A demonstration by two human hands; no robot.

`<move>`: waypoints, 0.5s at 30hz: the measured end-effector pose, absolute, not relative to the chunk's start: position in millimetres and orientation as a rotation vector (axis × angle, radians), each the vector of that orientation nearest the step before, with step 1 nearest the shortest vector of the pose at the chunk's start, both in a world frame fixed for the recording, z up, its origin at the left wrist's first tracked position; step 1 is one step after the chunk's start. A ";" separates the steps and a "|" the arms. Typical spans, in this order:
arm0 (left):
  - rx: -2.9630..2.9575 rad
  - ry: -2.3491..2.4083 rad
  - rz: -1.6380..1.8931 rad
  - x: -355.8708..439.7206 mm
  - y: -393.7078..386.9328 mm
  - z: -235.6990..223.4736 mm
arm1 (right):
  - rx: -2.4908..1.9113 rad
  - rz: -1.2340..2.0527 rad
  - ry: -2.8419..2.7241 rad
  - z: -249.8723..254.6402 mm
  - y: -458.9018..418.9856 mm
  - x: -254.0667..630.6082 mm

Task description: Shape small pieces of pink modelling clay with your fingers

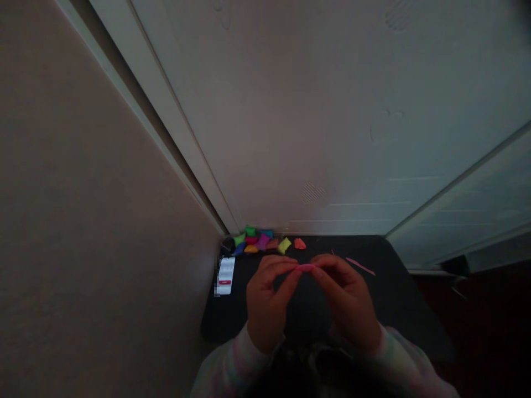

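My left hand [267,301] and my right hand [346,301] are raised together over a small black table [398,293]. Both pinch a short pink strip of clay [306,267] between their fingertips, one hand at each end. The strip lies level between the hands. Light striped sleeves cover both of my wrists at the bottom of the view.
Several small coloured clay packets [259,241] lie in a cluster at the table's far left, with an orange lump [299,243] beside them. A thin pink stick tool [360,266] lies to the right. A lit phone [226,275] rests at the left edge. Walls stand close behind and left.
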State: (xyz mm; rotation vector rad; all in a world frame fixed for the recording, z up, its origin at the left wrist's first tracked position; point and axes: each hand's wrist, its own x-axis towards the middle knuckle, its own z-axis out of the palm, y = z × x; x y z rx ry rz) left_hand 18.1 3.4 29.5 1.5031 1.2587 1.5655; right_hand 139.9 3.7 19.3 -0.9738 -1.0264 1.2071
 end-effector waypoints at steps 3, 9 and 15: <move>1.502 1.274 1.572 18.7 3.7 28.9 | -0.962 1.247 -0.977 18.2 3.9 138.8; 1.542 1.264 1.562 18.5 3.2 23.3 | -0.960 1.273 -0.924 14.9 5.5 139.1; 1.575 1.292 1.569 20.2 3.9 22.3 | -0.957 1.309 -0.891 14.2 6.5 140.2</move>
